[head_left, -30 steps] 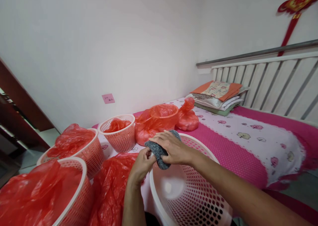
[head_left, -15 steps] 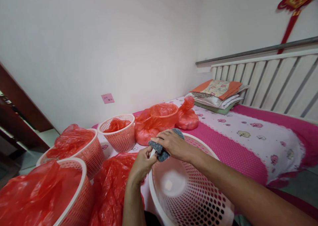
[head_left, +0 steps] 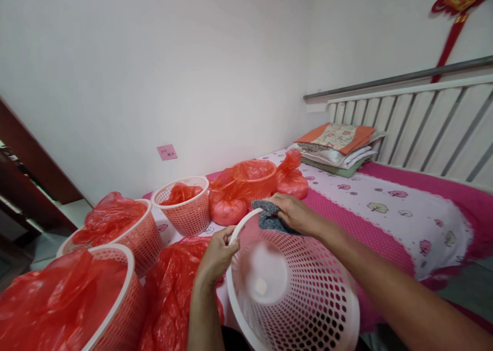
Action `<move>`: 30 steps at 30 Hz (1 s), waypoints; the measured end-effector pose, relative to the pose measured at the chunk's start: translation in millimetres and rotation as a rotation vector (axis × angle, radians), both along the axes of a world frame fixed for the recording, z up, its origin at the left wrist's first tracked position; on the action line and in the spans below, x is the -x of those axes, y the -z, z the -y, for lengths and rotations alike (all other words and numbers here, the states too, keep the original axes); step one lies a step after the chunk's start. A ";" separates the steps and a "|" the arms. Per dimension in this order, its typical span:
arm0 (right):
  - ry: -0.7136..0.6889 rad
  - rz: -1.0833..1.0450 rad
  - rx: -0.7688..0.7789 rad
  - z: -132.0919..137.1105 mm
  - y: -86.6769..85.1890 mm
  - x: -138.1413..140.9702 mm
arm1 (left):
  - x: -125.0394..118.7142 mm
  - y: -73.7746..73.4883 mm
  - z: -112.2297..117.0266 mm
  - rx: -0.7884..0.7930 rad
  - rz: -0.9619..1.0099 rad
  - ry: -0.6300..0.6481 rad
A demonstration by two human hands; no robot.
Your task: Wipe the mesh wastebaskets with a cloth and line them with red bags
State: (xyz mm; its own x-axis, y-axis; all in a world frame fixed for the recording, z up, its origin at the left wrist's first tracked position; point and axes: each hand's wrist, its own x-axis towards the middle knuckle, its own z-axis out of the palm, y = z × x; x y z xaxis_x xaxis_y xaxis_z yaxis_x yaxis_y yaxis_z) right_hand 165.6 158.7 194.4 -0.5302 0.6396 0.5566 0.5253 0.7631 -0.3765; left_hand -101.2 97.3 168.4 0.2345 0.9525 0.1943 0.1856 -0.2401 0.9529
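A pale pink perforated plastic basket is tilted in front of me, its open mouth facing me; a small pale square shows on its bottom. My left hand pinches the left side of its rim. On the far rim, my right hand presses a dark grey cloth folded over the edge, with fingers closed round it. A crumpled red plastic bag lies just left of my left forearm.
Left stand pink baskets lined with red bags. Behind are another basket, a bag-covered basket and knotted red bags. Folded cushions rest on the pink patterned bedspread, by a white radiator.
My right hand and the grey cloth have slid right along the rim, away from my left hand. My left hand has shifted slightly left, and the basket has tilted a little.
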 end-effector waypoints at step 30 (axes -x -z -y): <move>0.008 0.108 -0.078 16.5 -9.6 27.9 | -5.7 -3.7 -0.1 -0.074 -0.051 -0.089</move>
State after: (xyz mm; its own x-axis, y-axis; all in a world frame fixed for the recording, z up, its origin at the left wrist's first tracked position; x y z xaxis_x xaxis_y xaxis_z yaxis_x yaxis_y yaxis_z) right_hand 137.7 142.2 204.0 -0.5848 0.6011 0.5447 0.5660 0.7834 -0.2569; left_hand -95.4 97.4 172.1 0.1614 0.9535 0.2545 0.2567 -0.2896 0.9221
